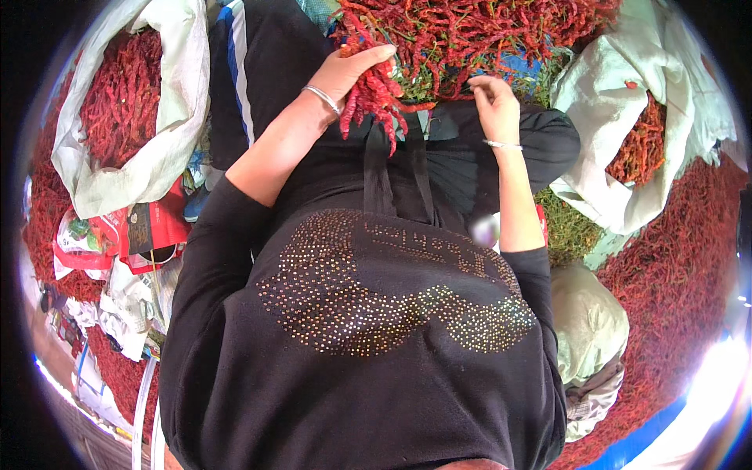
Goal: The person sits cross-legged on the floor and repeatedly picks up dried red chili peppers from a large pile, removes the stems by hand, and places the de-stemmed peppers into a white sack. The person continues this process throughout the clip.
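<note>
My left hand [346, 73] is closed around a bunch of dried red chili peppers [376, 97], whose tips hang down over my lap. To its right, my right hand [496, 103] has its fingers curled near the edge of the chili heap [470, 29]; whether a pepper lies between its fingertips cannot be told. Green stems [417, 88] lie between the two hands. Each wrist wears a silver-coloured bangle.
An open white woven sack [185, 88] of red chilies stands at the left, another sack [623, 64] at the right. Red packaging [170, 217] lies below the left sack. A tied pale sack [587, 323] and a wide spread of chilies [670, 282] are at the right.
</note>
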A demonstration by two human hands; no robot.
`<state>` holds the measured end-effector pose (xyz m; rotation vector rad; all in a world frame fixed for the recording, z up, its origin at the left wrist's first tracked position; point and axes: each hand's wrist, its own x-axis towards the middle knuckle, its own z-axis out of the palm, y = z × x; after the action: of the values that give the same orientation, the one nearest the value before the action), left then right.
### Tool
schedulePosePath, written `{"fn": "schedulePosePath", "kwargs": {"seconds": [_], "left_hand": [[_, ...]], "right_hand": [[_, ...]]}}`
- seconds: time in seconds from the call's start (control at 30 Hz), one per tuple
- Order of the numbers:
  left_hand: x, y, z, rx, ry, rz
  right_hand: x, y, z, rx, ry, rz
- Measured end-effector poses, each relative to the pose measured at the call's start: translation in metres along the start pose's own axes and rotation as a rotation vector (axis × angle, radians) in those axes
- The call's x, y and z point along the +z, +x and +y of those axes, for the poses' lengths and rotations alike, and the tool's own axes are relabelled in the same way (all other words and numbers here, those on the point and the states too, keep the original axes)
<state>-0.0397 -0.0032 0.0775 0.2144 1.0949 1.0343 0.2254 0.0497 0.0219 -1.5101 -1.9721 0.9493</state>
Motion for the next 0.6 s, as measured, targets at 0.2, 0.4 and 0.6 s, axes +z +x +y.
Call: {"fn": "schedulePosePath", "kwargs": {"seconds": [0.2, 0.4, 0.6], "left_hand": [[-0.028, -0.015, -0.008, 0.043, -0.03, 0.018], [-0.015, -0.016, -0.005, 0.044, -0.037, -0.063], [-0.009, -0.014, -0.012, -0.02, -0.026, -0.177]], "right_hand": [[0.028, -0.014, -0.014, -0.239, -0.273, -0.367], [0.059, 0.008, 0.002, -0.291, -0.639, -0.397], [0.033, 0.005, -0.021, 0.074, 0.34, -0.312]]}}
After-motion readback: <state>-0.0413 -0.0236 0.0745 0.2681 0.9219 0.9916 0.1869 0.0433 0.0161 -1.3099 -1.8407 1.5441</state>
